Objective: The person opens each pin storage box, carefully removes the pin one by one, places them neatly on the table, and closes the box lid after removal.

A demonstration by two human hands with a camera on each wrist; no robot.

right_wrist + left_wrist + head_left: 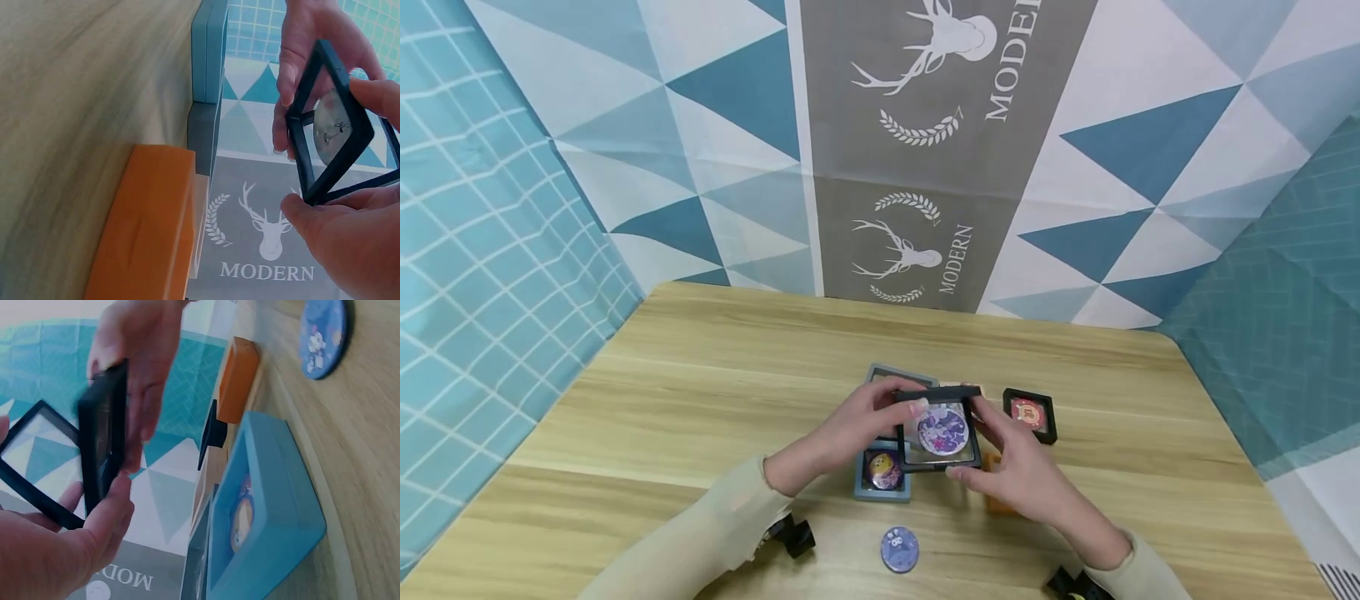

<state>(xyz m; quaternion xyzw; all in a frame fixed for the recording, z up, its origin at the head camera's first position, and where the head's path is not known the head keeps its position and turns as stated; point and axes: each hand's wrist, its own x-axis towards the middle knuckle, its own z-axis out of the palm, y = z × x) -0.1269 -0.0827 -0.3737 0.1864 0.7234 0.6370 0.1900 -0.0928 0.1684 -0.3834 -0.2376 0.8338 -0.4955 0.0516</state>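
Note:
My left hand (876,410) and right hand (1017,471) together hold a small black hinged display case (934,467) above the table. Its two frames stand apart at an angle, as the left wrist view and right wrist view (355,145) show. A round purple-and-white badge (943,430) rests against the clear film of one frame. My left thumb lies over the upper left of the case, close by the badge. On the right side, my thumb is at the lower rim while the fingers reach behind the upper corner.
Beneath and around the hands stand a blue case (882,494) with a badge, a grey case (891,371), an orange case (239,380) and a small black case (1051,427) with a red badge. A loose blue badge (899,550) lies nearer on the wooden table (700,375).

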